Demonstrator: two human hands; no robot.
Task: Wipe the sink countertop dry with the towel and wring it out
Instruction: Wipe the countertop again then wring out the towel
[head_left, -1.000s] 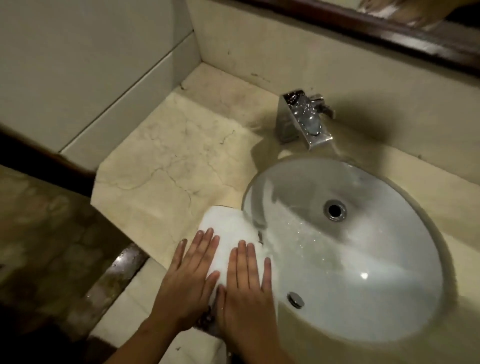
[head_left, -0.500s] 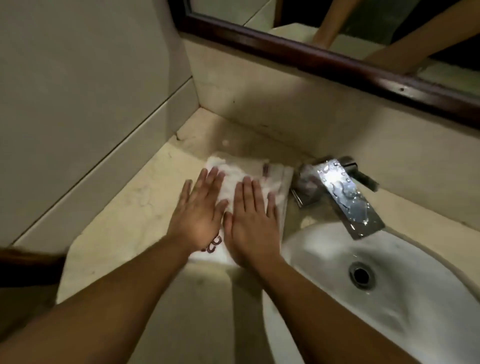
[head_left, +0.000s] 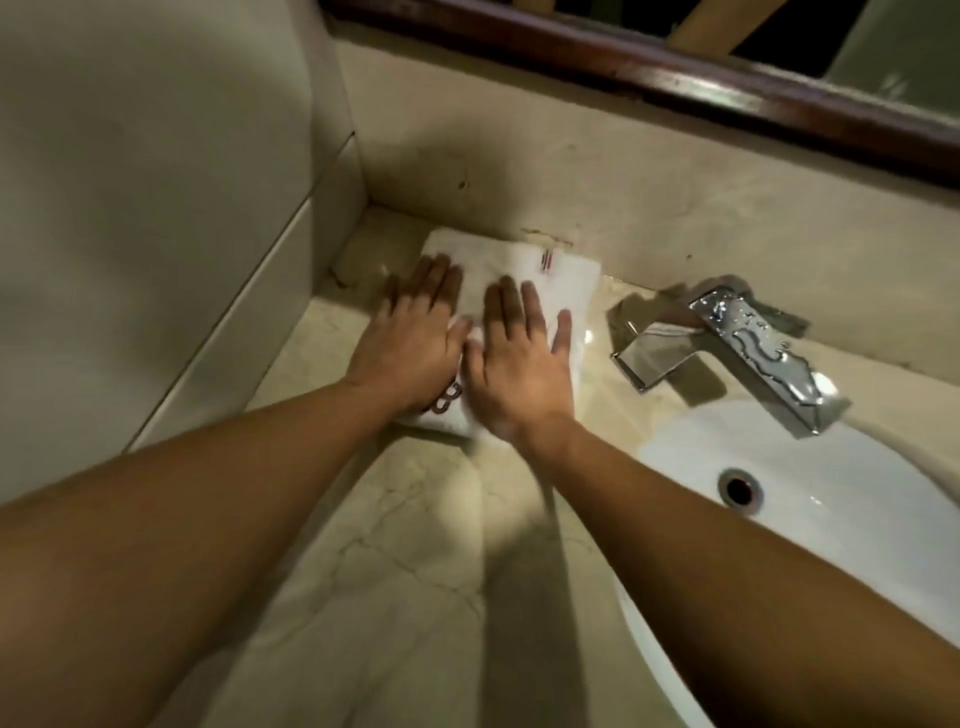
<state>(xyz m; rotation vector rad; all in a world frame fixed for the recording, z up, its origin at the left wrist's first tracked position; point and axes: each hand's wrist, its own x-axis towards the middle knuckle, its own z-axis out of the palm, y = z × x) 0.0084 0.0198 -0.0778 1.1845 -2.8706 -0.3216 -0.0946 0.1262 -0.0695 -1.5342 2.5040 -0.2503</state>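
Pressing folded white towel (head_left: 519, 270) flat under left hand (head_left: 410, 343) and right hand (head_left: 519, 364), fingers splayed, now pushing farther into back corner of counter (head_left: 415, 545), left of faucet (head_left: 727, 343).

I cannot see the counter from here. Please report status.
Left hand and right hand flat, open, on towel. Towel in back corner, beside faucet. Nothing in the way.

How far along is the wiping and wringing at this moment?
Done: cannot tell which parts of the countertop are already dry. In hand: left hand and right hand press flat on the folded white towel in the back corner beside the faucet. Left: wringing; the towel lies flat, untwisted.
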